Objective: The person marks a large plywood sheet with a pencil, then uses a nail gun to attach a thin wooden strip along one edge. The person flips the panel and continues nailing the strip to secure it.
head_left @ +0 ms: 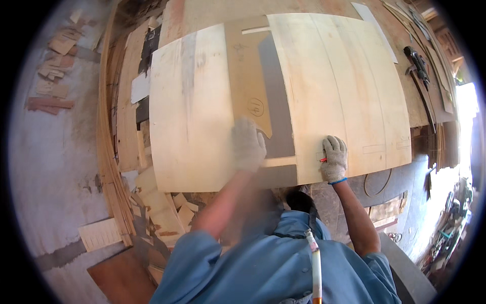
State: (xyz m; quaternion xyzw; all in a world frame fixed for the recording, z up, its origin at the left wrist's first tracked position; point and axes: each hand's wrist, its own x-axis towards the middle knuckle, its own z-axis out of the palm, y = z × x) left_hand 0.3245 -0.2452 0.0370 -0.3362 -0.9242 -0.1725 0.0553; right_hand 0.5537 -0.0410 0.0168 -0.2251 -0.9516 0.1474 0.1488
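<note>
My left hand point(248, 145), in a pale work glove and smeared by motion, is over the right edge of the left pale plywood sheet point(187, 121), beside the tip of a tan template board point(248, 76). My right hand point(334, 157), also gloved, rests near the front edge of the right plywood sheet point(354, 101). Its fingers are curled, and a small red pen-like stick point(323, 160) pokes out at their left side. Between the sheets shows a dark grey surface point(281, 111) with a pale wood strip point(278, 162) across it. Thin lines are drawn on the right sheet.
At the right of the bench lies a black hand tool point(416, 65) near a dark curved strip point(424, 99). Long wooden strips point(106, 101) run along the left side. Wood offcuts lie on the floor point(40, 167) and below the bench's front edge.
</note>
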